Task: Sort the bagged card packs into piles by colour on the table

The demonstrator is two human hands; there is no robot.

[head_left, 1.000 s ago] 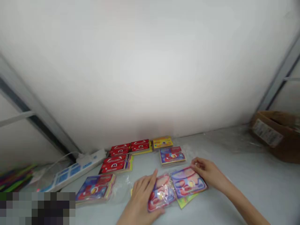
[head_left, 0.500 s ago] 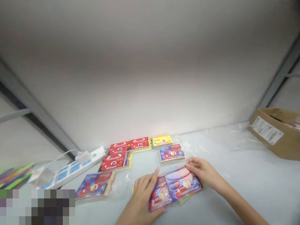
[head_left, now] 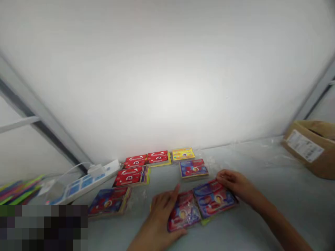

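Note:
Near the front of the table, my left hand (head_left: pixel 162 216) grips the left edge of a red and blue card pack in clear plastic (head_left: pixel 184 211), thumb below and fingers above. My right hand (head_left: pixel 232 183) pinches the top corner of a second blue and red card (head_left: pixel 215 198), which lies beside the first pack at a slight tilt. A bit of yellow-green card (head_left: pixel 205 221) shows beneath the two. Just behind them rests a stack of blue and red cards (head_left: pixel 194 168).
Red card stacks (head_left: pixel 131 176) and a yellow one (head_left: pixel 183 154) stand toward the wall. Another blue-red stack (head_left: pixel 109 201) is at left, by a white power strip (head_left: pixel 86 183). A cardboard box (head_left: pixel 311 146) and clear plastic (head_left: pixel 264 153) are at right.
My right hand has moved slightly right with the card it pinches, drawing it away from the pack under my left hand. The view has shifted slightly.

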